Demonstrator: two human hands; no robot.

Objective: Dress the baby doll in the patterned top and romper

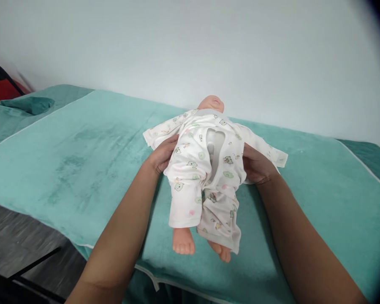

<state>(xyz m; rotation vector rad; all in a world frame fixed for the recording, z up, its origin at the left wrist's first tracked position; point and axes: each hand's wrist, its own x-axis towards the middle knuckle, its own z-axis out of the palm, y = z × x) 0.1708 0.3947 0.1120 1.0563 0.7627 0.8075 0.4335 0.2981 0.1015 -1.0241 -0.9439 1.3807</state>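
Observation:
A baby doll point(214, 103) lies on its back, head toward the wall and feet toward me. It wears a white printed long-sleeved top point(167, 126) and matching open-crotch pants point(188, 169), pulled up high over its belly. My left hand point(165, 154) grips the pants at the hip on the left of the view. On the opposite hip, my right hand point(257, 164) holds the other side. The fingertips of both hands are partly hidden by cloth and the doll's body. Both bare feet, including the left-side foot point(183, 241), stick out of the pant legs.
A teal padded cover point(82, 160) with pale piping lies under the doll. Behind it rises a plain white wall point(190, 46). A red and black object point(1, 90) shows at the far left. Dark bars point(34, 264) stand over the grey floor point(15, 223) at lower left.

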